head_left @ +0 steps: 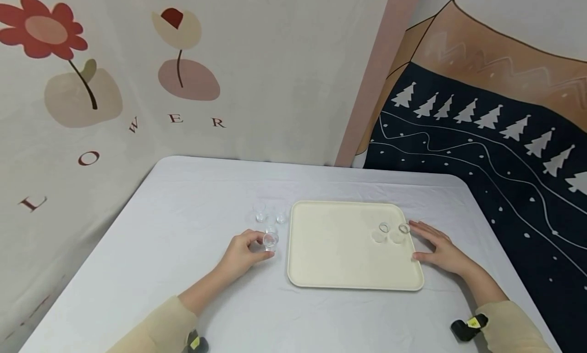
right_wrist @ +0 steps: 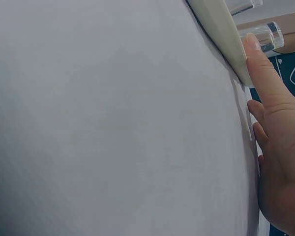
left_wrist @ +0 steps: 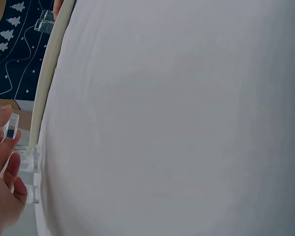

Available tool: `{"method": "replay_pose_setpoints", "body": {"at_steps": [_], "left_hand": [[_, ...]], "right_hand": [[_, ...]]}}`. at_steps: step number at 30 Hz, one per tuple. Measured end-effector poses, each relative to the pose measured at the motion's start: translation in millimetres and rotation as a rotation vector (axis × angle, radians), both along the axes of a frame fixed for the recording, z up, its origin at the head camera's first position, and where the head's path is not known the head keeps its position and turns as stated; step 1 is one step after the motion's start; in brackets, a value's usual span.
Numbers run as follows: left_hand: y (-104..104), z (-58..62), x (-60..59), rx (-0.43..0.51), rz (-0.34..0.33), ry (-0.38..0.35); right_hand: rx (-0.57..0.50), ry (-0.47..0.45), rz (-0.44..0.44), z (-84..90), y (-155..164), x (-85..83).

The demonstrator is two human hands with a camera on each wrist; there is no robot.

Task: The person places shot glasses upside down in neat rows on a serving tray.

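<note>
The surface (head_left: 183,251) is covered by a smooth, matt white cloth, faintly creased. The tray (head_left: 339,261) appears to be made of matt cream plastic. The small cups (head_left: 270,240) are formed of clear, glossy glass or plastic.

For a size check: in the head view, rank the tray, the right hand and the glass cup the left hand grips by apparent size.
1. Tray, by far the largest.
2. Right hand, flat beside the tray's right edge.
3. Glass cup, smallest, pinched by the left hand.
All lie at similar depth, so the order is safe.

Left hand (head_left: 242,251) curled; right hand (head_left: 440,250) flat.
</note>
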State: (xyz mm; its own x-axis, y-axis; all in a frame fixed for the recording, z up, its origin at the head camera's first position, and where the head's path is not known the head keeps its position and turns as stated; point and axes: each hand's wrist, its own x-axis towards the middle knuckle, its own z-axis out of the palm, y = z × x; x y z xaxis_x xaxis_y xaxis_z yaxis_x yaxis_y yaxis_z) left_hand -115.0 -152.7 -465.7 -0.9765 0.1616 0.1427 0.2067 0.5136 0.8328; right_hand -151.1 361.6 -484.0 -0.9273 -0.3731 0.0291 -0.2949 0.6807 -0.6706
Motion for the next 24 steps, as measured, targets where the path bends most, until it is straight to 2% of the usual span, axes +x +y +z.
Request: {"method": "replay_pose_setpoints", "body": {"at_steps": [7, 12, 16, 24], "left_hand": [[3.1, 11.1, -0.3, -0.005, -0.047, 0.077], [8.0, 18.5, -2.7, 0.012, -0.106, 0.156], [14.0, 23.0, -5.2, 0.031, -0.144, 0.186], [33.4, 30.0, -11.4, 0.081, -0.167, 0.243]], "right_hand": [[0.002, -0.002, -0.001, -0.6, 0.4, -0.4], [0.017, -0.001, -0.003, -0.6, 1.1, -1.4], [0.020, -0.004, -0.005, -1.2, 1.5, -1.4], [0.014, 0.001, -0.004, -2.4, 1.2, -1.3]]}}
